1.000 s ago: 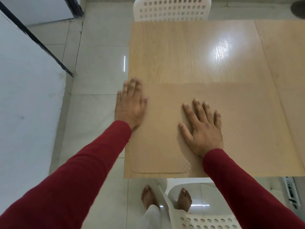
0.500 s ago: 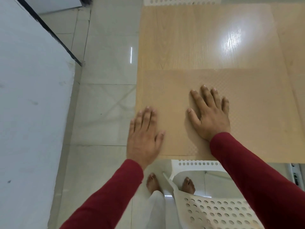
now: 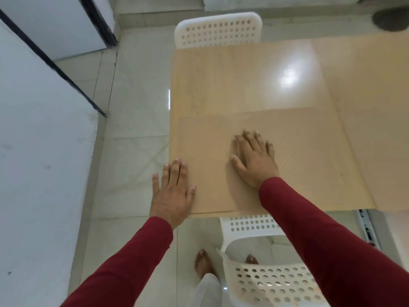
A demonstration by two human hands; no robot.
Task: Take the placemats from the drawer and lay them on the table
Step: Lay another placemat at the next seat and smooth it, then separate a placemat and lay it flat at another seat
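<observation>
Placemat (image 3: 298,165): tan, textured, flat on the table (image 3: 232,80) at its near left corner, near edge along the table's near edge. Second placemat (image 3: 376,134): flat, just right of the first.
Right hand (image 3: 255,161): fingers straight, palm down, pressing on the first placemat left of its middle.
Left hand (image 3: 173,192): fingers straight and together, palm down at the table's near left corner; whether it touches cannot be told.
Far chair (image 3: 218,29): white, perforated, beyond the table.
Near chair (image 3: 265,273): white, perforated, under the near edge.
Sleeves: red.

Two white perforated chairs (image 3: 218,29), tiled floor (image 3: 132,151)
</observation>
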